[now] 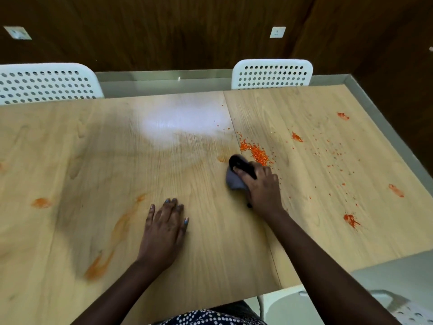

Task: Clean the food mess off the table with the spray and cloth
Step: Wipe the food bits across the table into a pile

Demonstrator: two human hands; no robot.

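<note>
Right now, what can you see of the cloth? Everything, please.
The cloth is a small, soft, grey rag, bunched up rather than spread flat, with a darker, near-black fold curling up at its far end. It lies on the wooden table near the seam between the two panels. The right hand grips it from above and covers much of it. Its far edge sits right beside the pile of orange crumbs. Whether it is damp cannot be told.

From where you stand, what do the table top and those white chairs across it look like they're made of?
The table top looks like pale wood or wood-look laminate: grain lines run along it, and its smooth finish reflects a bright glare. The two white chairs look like moulded plastic or painted metal, with rounded backs punched with rows of holes; which one, I cannot tell.
</note>
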